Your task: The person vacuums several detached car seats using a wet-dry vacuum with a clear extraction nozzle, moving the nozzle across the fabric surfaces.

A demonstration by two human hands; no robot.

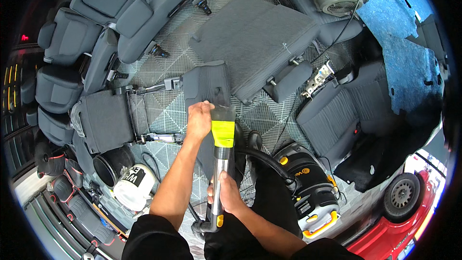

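Observation:
My right hand (225, 195) grips the metal tube of a vacuum wand (219, 173). The wand ends in a clear nozzle with a yellow band (223, 127). The nozzle rests on a narrow dark grey seat cushion (208, 83) that stands in front of me. My left hand (199, 119) holds the near edge of that cushion, right beside the nozzle. A black hose (262, 159) runs from the wand to a black and yellow vacuum cleaner (308, 188) at my right.
Removed grey car seats (134, 0) and a large flat seat back (255, 38) lie on the grid floor tiles. A seat base (337, 115) lies right. A white bucket (134, 183) stands lower left. Blue carpet (399, 33) and a red car (409, 221) are at right.

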